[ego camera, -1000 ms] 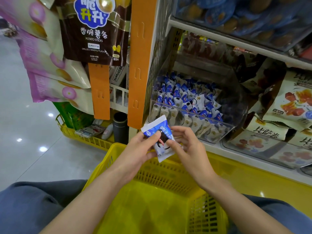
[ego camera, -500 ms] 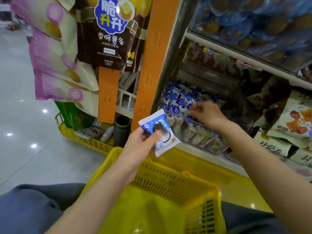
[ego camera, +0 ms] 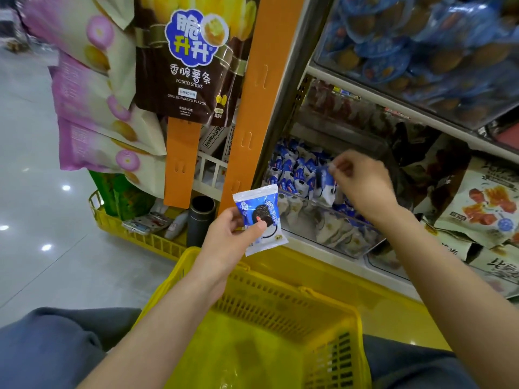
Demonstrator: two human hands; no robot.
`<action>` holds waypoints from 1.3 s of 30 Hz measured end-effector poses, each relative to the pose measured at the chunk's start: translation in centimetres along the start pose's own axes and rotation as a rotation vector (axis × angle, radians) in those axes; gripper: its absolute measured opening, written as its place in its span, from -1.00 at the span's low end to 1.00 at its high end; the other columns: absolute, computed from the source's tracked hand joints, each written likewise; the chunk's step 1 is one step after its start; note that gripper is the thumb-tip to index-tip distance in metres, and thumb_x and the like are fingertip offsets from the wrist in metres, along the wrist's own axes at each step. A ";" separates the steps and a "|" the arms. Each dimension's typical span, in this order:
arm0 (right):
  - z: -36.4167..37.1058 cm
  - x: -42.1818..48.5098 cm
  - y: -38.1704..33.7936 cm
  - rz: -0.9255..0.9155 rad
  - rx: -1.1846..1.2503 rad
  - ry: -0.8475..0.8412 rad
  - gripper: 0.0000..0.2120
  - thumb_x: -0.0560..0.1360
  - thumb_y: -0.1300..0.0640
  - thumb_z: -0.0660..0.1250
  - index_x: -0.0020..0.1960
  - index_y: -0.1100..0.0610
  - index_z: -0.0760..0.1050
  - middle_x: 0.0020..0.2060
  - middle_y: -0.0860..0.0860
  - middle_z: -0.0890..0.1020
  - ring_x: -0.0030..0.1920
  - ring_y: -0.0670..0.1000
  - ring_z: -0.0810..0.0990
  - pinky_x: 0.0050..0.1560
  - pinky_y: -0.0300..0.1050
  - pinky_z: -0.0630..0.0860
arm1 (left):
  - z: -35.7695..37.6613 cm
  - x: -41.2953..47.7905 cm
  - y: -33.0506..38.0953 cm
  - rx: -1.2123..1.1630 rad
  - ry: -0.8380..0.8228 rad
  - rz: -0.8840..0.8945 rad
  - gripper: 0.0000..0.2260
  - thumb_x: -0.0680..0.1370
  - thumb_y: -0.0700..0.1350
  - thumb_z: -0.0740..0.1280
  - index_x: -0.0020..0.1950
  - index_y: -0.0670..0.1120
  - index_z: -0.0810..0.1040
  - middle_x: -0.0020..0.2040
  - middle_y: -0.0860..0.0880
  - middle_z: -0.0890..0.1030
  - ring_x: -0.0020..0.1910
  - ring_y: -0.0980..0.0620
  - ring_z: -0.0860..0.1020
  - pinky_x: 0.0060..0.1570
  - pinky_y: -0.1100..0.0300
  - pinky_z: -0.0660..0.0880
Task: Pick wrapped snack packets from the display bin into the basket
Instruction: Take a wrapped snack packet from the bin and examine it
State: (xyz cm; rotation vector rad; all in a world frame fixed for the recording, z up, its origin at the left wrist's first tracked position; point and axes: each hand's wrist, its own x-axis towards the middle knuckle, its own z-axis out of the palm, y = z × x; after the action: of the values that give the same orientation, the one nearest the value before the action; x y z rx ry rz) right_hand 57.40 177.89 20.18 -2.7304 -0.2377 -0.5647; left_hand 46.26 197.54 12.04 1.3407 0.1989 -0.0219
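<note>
My left hand [ego camera: 230,240] grips a blue-and-white snack packet [ego camera: 259,217] by its lower left part, above the far rim of the yellow basket [ego camera: 280,310]. My right hand [ego camera: 362,181] pinches the top edge of a second blue-and-white packet [ego camera: 325,186], which hangs just above the clear display bin [ego camera: 323,228]. The bin holds several more such packets [ego camera: 292,169]. The basket sits on my lap below both hands, and its inside shows only yellow plastic.
An orange shelf upright [ego camera: 261,94] stands left of the bin. Bags of potato sticks [ego camera: 188,60] and purple-and-cream bags [ego camera: 98,108] hang at the left. Another yellow basket [ego camera: 140,237] with a dark cylinder [ego camera: 200,220] sits on the floor. Snack bags [ego camera: 483,203] lie right of the bin.
My right hand let go of the first packet, reached into the bin and has lifted a second packet out. My left hand keeps the first packet in nearly the same place.
</note>
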 end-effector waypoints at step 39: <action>-0.1 -0.1 -0.4 0.242 0.194 -0.148 -0.75 0.53 0.02 0.28 -0.15 0.21 0.51 -0.33 0.10 0.57 -0.29 0.08 0.54 -0.30 -0.13 0.44 | -0.1 -1.1 -0.1 0.045 -0.091 -0.108 -0.67 0.49 -0.02 0.35 0.23 -0.01 0.40 0.04 -0.05 0.64 -0.05 0.05 0.65 -0.09 0.18 0.55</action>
State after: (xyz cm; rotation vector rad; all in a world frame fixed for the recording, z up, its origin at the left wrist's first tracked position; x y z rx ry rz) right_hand 57.23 178.26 20.35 -2.5631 0.0041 -0.2589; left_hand 45.15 197.49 12.13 1.3698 0.1945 -0.1792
